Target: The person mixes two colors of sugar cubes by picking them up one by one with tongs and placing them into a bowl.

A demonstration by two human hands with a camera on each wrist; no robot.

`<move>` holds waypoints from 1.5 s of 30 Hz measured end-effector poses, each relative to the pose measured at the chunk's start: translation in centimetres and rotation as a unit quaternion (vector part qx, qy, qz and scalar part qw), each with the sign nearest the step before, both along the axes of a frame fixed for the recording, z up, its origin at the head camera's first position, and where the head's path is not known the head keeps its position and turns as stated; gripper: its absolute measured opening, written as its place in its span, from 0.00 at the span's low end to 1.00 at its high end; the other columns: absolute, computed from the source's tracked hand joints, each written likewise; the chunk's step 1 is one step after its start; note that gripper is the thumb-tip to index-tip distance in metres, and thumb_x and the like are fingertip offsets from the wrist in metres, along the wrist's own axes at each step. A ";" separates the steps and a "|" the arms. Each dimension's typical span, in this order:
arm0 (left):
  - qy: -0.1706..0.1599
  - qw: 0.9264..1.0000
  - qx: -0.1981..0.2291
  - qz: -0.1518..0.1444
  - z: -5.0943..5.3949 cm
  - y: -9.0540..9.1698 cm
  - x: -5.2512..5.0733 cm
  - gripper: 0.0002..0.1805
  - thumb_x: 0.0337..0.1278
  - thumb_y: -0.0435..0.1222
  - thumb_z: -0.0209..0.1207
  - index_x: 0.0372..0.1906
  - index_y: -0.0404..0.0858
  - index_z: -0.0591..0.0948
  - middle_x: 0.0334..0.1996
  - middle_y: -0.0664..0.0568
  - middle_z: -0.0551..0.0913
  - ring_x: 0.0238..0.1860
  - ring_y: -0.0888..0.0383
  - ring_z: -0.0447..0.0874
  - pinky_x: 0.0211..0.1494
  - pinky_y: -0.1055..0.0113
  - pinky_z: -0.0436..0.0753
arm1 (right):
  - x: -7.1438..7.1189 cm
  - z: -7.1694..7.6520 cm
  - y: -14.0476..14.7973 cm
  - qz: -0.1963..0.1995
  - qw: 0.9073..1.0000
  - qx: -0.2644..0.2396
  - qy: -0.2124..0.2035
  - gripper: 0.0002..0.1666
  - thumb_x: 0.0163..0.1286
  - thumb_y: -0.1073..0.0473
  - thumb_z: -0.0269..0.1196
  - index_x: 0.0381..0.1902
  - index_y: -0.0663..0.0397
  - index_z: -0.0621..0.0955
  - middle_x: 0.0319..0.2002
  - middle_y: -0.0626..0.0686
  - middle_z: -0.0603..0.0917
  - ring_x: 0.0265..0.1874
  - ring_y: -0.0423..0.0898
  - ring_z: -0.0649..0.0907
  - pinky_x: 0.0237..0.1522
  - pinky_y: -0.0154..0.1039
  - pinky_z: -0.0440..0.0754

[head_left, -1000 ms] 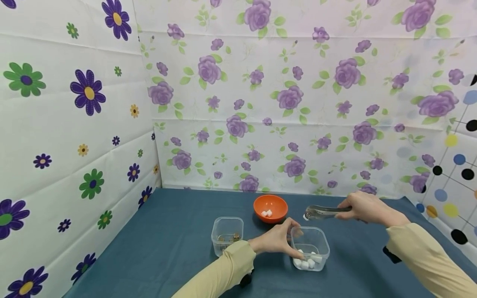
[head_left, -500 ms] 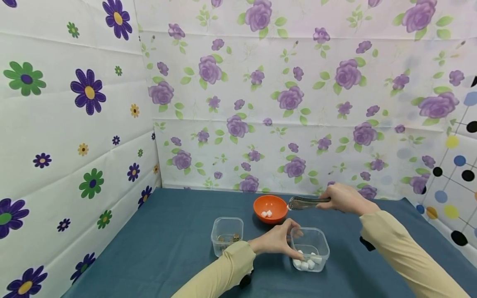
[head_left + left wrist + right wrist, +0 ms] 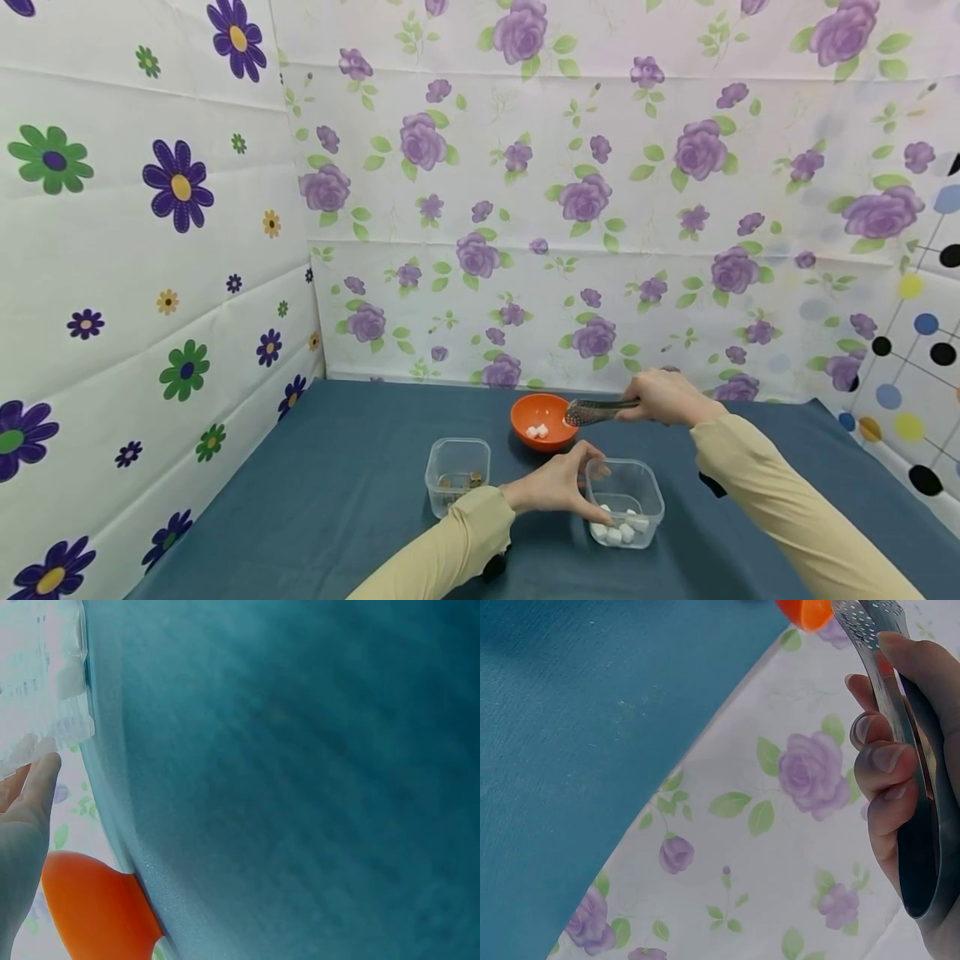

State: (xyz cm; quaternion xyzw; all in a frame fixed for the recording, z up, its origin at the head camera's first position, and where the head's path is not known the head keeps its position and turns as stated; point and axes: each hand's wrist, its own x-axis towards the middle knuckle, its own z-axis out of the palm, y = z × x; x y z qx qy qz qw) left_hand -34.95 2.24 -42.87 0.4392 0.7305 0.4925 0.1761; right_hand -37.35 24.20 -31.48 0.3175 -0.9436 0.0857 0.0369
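1. Sleeves: the left sleeve (image 3: 438, 554) and the right sleeve (image 3: 787, 500), both beige, reach in from the near side of the blue tabletop (image 3: 360, 450). A small black item (image 3: 493, 567) shows beneath the left cuff.
2. Left hand (image 3: 553, 485): thumb and fingers are spread from each other and grip the left side of the clear container, the thumb on the near side, the fingers toward the far corner.
3. Clear container (image 3: 645, 485): rests on the tabletop to the right of the left hand. Several white pieces (image 3: 627, 533) lie on its bottom, grouped toward the near side.
4. Second tub (image 3: 453, 457): also clear, located to the left, its near corner hidden from me by the left sleeve. Brown pieces (image 3: 476, 479) lie inside; I cannot tell how many.
5. Orange bowl (image 3: 543, 407): located beyond the left hand, farther back than both clear vessels. Two white lumps (image 3: 537, 432) lie side by side in it.
6. Metal tongs (image 3: 600, 412): held nearly level, perforated ends over the bowl's right rim. A pale spot at the tips is too small to identify.
7. Right hand (image 3: 667, 397): raised above the tabletop, right of the bowl. Fingers are curled and clamped round the tongs, thumb pressing one arm.
8. Rear sheet (image 3: 525, 292): white with purple roses, hanging behind the tabletop.
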 end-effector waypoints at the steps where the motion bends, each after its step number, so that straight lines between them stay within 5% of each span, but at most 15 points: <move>1: -0.001 1.000 0.000 -0.001 0.0 0.0 0.0 0.32 0.48 0.31 0.65 0.56 0.36 0.61 0.53 0.48 0.73 0.52 0.56 0.71 0.49 0.71 0.72 | 0.0 0.0 -0.1 -0.002 1.000 0.001 -0.004 0.11 0.58 0.52 0.65 0.16 0.40 0.80 0.09 0.39 0.71 0.06 0.38 0.70 0.10 0.34 0.68; 15: 0.009 1.000 -0.012 0.005 -0.1 0.1 -0.2 0.33 0.48 0.34 0.66 0.57 0.37 0.61 0.52 0.51 0.74 0.50 0.58 0.71 0.46 0.71 0.73 | 0.6 0.3 1.4 -0.023 1.000 0.002 0.002 0.07 0.56 0.52 0.66 0.28 0.48 0.85 0.20 0.40 0.78 0.10 0.36 0.72 0.14 0.35 0.70; 18: 0.007 1.000 -0.009 0.005 -0.3 0.1 -0.2 0.33 0.47 0.33 0.66 0.57 0.37 0.61 0.52 0.51 0.74 0.50 0.58 0.71 0.47 0.71 0.73 | 1.0 0.5 2.2 -0.019 1.000 0.008 0.011 0.08 0.57 0.51 0.66 0.24 0.47 0.84 0.17 0.41 0.76 0.10 0.35 0.70 0.14 0.34 0.68; 28: 0.012 1.000 -0.008 0.006 0.0 -0.2 0.0 0.34 0.47 0.33 0.66 0.57 0.37 0.61 0.53 0.49 0.73 0.51 0.56 0.70 0.49 0.71 0.72 | 3.2 1.3 4.8 -0.019 0.999 0.025 0.042 0.10 0.57 0.49 0.65 0.18 0.37 0.81 0.09 0.37 0.67 0.07 0.35 0.65 0.12 0.32 0.60; 31: 0.015 1.000 -0.006 0.004 -0.1 -0.2 -0.1 0.34 0.47 0.33 0.66 0.58 0.37 0.61 0.53 0.49 0.73 0.52 0.55 0.69 0.49 0.71 0.71 | 4.1 1.8 5.2 -0.028 0.998 0.028 0.043 0.08 0.56 0.48 0.66 0.23 0.43 0.84 0.11 0.38 0.69 0.09 0.35 0.68 0.13 0.33 0.62; 37: 0.016 1.000 -0.004 0.002 -0.1 -0.2 0.0 0.34 0.47 0.33 0.66 0.58 0.36 0.60 0.53 0.48 0.73 0.52 0.55 0.69 0.49 0.71 0.72 | 5.9 2.5 5.7 -0.049 0.998 0.020 0.021 0.21 0.54 0.46 0.66 0.34 0.59 0.85 0.26 0.45 0.81 0.14 0.32 0.74 0.16 0.33 0.70; 41: 0.018 1.000 -0.003 -0.002 -0.1 -0.2 0.0 0.34 0.47 0.32 0.66 0.58 0.35 0.60 0.53 0.48 0.72 0.52 0.55 0.69 0.49 0.71 0.71 | 6.9 2.6 5.7 -0.048 0.999 0.024 0.010 0.23 0.54 0.45 0.66 0.36 0.59 0.85 0.30 0.48 0.82 0.13 0.31 0.73 0.13 0.32 0.67; 45: 0.023 1.000 -0.003 -0.006 -0.2 -0.2 0.0 0.35 0.47 0.33 0.66 0.58 0.34 0.59 0.53 0.51 0.72 0.53 0.55 0.69 0.50 0.71 0.71 | 7.7 2.6 5.4 -0.016 1.000 0.021 0.007 0.20 0.55 0.45 0.66 0.35 0.56 0.86 0.23 0.41 0.80 0.11 0.31 0.70 0.11 0.31 0.63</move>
